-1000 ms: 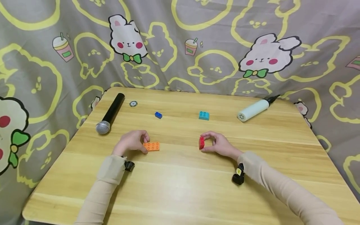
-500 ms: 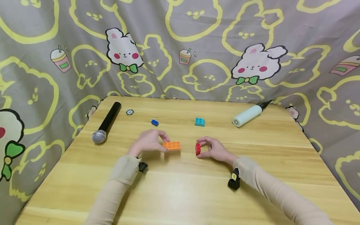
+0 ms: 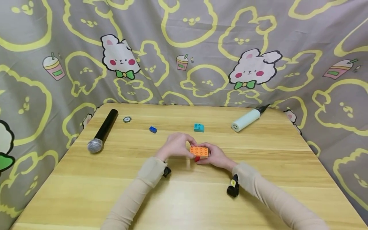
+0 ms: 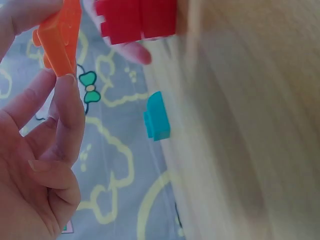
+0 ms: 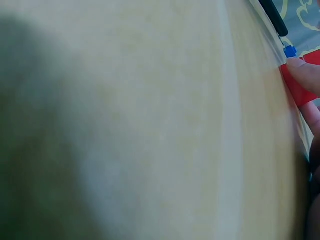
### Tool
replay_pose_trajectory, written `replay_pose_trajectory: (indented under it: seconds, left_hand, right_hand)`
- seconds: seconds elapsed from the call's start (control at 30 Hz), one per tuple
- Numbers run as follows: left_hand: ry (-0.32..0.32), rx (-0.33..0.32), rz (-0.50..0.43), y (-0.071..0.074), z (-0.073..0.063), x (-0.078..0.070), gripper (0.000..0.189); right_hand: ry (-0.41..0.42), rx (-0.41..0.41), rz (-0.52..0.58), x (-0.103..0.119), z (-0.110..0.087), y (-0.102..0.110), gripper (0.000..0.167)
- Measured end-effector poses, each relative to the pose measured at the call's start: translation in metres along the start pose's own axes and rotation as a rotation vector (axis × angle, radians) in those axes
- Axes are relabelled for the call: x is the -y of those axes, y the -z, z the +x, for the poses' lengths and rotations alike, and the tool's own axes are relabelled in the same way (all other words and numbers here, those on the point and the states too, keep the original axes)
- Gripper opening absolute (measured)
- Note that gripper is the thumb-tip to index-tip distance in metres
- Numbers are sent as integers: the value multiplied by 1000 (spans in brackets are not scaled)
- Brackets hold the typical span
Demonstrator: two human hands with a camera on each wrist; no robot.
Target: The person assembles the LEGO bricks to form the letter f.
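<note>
My left hand (image 3: 178, 145) pinches an orange toy building brick (image 3: 199, 152) by its left end, thumb in front and fingers behind, studs facing up. Lower down, my right hand (image 3: 217, 156) grips a red toy brick (image 3: 197, 159) between thumb and fingers. The orange brick hides most of the red one in the head view. A gap shows between the two in the left wrist view, where the red brick (image 4: 137, 21) has a seam across it. Behind the hands lies a teal brick (image 3: 198, 128) with a curved side. A small blue brick (image 3: 153, 130) lies farther left.
A black microphone (image 3: 103, 131) with a silver head lies at the table's left side, beside a round chip (image 3: 127, 119). At the back right is a pale hand pump (image 3: 245, 120) with a black nozzle. A patterned curtain (image 3: 161, 28) hangs along the table's back edge.
My left hand has lifted the orange brick and carried it right, until it overlaps the red brick in the head view. My right hand has kept its grip on the red brick.
</note>
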State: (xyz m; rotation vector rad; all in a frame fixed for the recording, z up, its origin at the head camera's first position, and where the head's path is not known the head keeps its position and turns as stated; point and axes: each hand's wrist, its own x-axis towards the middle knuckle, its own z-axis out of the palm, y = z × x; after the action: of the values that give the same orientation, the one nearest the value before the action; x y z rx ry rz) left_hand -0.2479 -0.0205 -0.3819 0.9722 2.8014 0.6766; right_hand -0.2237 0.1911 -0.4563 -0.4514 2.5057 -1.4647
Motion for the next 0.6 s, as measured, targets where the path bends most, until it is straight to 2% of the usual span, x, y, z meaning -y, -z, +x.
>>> replay_pose_trajectory:
  seconds: [0.33, 0.6]
  left_hand:
    - [24, 8, 22, -11, 3, 3, 32]
    - [26, 34, -5, -16, 7, 3, 31]
  right_hand:
    - [-1, -19, -22, 3, -1, -2, 66]
    - [-32, -37, -40, 4, -1, -1, 64]
